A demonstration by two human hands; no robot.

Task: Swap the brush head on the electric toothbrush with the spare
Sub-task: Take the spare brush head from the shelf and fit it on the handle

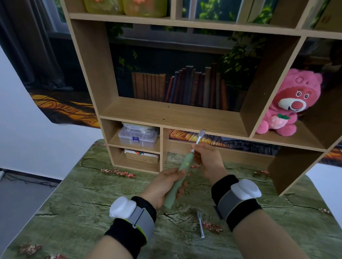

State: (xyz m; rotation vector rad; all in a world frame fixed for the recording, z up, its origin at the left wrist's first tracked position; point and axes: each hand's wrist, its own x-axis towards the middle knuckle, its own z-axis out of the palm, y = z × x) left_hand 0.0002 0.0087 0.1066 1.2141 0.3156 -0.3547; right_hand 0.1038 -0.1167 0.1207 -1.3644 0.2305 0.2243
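Observation:
My left hand (165, 184) grips the lower half of a green electric toothbrush handle (179, 180), held tilted up and to the right above the table. A white brush head (199, 138) sits at the handle's top, bristles pointing up toward the shelf. My right hand (206, 159) pinches the neck of that brush head just above the handle. A second white brush head (200, 224) lies flat on the table between my wrists, apart from both hands.
A wooden shelf unit (172, 114) stands at the back of the green-patterned table (86, 204). Its lower-left cubbies hold a clear plastic box (138, 137) and a basket (142, 156). A pink plush bear (289, 106) sits in a right compartment.

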